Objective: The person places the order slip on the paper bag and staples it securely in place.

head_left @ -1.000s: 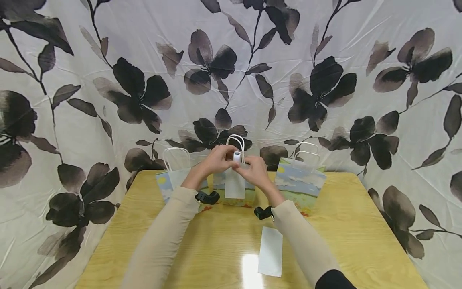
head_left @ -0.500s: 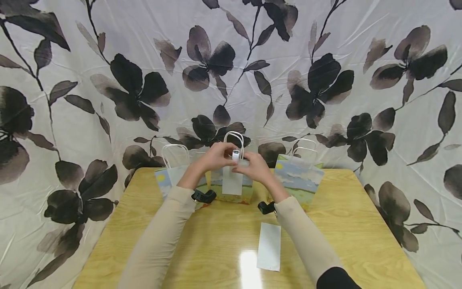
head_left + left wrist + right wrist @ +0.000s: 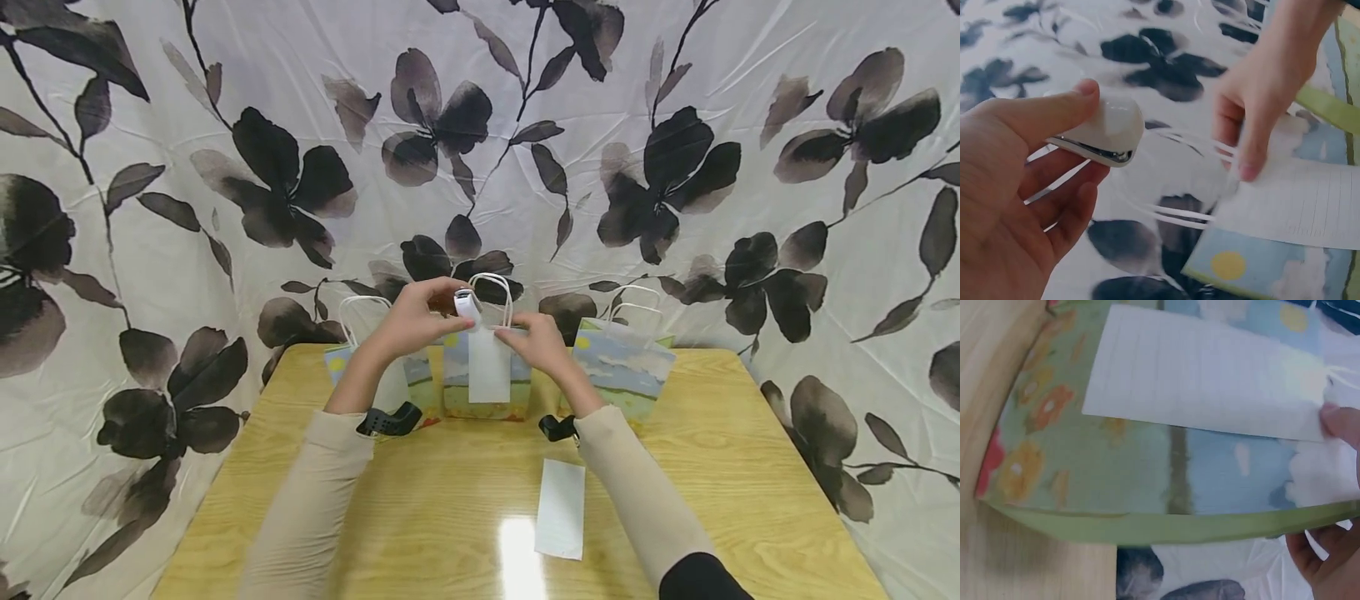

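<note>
My left hand (image 3: 422,317) holds a small white stapler (image 3: 1109,128) between thumb and fingers, raised just left of the middle paper bag (image 3: 455,387). In the left wrist view the stapler's metal-lined mouth points toward the bag's white handles (image 3: 1185,215). A white, faintly lined paper slip (image 3: 489,371) lies against the bag's painted front, its upper end at the bag's top edge. There my right hand (image 3: 542,343) pinches slip and bag rim together, thumb on the slip and fingers behind the bag. Yellow and orange flowers show low on the bag in the right wrist view.
A similar bag (image 3: 624,367) stands to the right, and another bag (image 3: 337,365) with a white slip on its front stands left, partly behind my left arm. One loose white slip (image 3: 560,510) lies on the wooden table (image 3: 442,517). Behind hangs a floral curtain (image 3: 555,50).
My left hand has moved left with the stapler, away from the top of the middle bag and its slip. My right hand stays at the bag's top edge.
</note>
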The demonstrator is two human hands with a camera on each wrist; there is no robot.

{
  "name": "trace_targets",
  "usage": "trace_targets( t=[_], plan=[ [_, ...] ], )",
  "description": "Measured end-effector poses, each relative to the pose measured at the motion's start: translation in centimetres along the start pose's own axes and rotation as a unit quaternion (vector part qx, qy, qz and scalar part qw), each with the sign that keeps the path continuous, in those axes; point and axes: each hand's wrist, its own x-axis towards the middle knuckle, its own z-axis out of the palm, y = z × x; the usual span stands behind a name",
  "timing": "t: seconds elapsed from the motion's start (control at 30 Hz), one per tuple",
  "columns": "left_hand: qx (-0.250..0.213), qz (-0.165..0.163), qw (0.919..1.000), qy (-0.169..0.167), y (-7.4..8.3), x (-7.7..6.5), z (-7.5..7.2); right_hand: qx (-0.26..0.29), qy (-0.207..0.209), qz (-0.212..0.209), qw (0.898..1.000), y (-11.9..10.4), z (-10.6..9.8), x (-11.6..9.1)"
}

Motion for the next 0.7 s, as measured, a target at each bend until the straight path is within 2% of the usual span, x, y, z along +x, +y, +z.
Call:
trace_targets(
  t=[0.17, 0.27, 0.4, 0.53, 0.63, 0.7],
  plan=[
    [-0.016, 0.013, 0.9998, -0.005, 1.8, -3.9, -0.8, 0.022, 0.004, 0.052, 0.998, -0.8, 0.0, 0.1],
    [-0.035, -0.004, 0.9991, -0.022, 1.8, -6.7, -0.6, 0.004, 0.003, 0.075, 0.997, -1.3, -0.2, 0.1],
    [-0.046, -0.057, 0.9966, -0.036, 0.1, -10.9, 0.2, -0.035, 0.006, 0.066, 0.997, -1.5, 0.0, 0.1],
    [-0.066, -0.109, 0.9905, -0.05, -2.3, -15.0, 1.6, -0.04, 0.012, 0.057, 0.997, -1.2, 0.4, 0.2],
    [-0.105, -0.148, 0.9819, -0.054, -4.0, -17.7, 2.6, -0.017, 0.007, 0.053, 0.998, -1.2, 0.6, 0.3],
    [-0.148, -0.181, 0.9711, -0.047, -5.0, -19.4, 3.1, 0.001, 0.0, 0.049, 0.999, -1.3, 0.6, 0.4]
  ],
)
